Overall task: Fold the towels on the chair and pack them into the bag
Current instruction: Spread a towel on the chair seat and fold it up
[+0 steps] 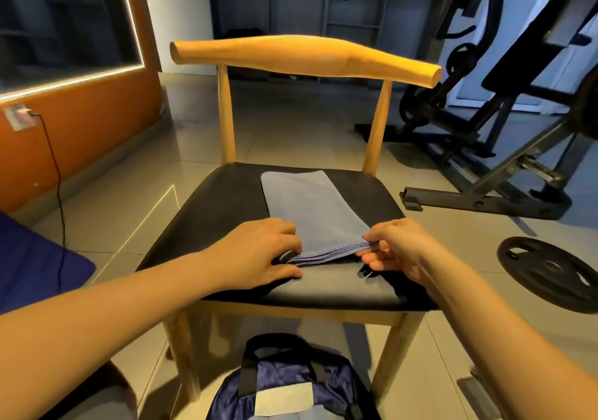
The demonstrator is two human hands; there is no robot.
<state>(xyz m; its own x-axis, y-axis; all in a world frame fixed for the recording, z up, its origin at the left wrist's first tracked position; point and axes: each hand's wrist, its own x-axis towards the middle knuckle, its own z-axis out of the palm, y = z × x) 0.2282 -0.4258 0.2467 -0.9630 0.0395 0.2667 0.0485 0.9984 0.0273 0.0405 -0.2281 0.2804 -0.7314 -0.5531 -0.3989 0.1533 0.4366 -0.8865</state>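
Note:
A light blue towel (307,209), folded into a long strip, lies on the black seat of a wooden chair (226,199). My left hand (259,251) pinches the near left corner of the strip's layered edge. At the near right corner my right hand (394,248) pinches the same edge. A dark blue bag (291,384) with black handles stands open on the floor under the chair's front. Inside it a folded pale towel (284,400) shows.
A weight plate (550,274) lies on the tiled floor at the right, with black gym machines (485,112) behind it. A blue cushion (32,264) sits at the left by an orange wall, where a black cable (58,193) hangs down.

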